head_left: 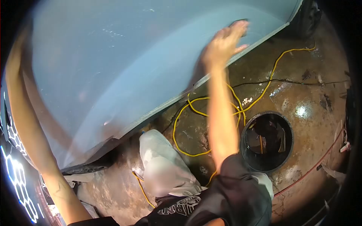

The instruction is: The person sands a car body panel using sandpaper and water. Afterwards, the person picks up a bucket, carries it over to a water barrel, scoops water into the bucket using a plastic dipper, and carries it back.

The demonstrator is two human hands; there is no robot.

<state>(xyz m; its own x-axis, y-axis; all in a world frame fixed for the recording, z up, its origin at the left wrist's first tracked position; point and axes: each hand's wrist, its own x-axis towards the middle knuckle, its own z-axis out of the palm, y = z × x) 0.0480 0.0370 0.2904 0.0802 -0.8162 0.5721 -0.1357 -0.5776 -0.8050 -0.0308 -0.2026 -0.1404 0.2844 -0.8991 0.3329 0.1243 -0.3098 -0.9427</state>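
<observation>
A grey-blue car body panel (158,49) fills the upper left, its surface smooth with a few small wet-looking streaks. My right hand (224,43) lies over the panel near its lower edge, slightly blurred. Under its fingers a dark flat pad (244,28) shows only at the edges, pressed to the panel; its exact kind is hidden. My left arm reaches up the left side along the panel, and my left hand (23,41) fades into the dark image border, so its fingers cannot be made out.
A black bucket (288,145) with dark liquid and a stick-like piece inside stands right of my right arm. A yellow cord (175,132) loops over the wet, stained floor (301,90), with a black cable (286,80) across it. A red hose (311,169) runs at lower right.
</observation>
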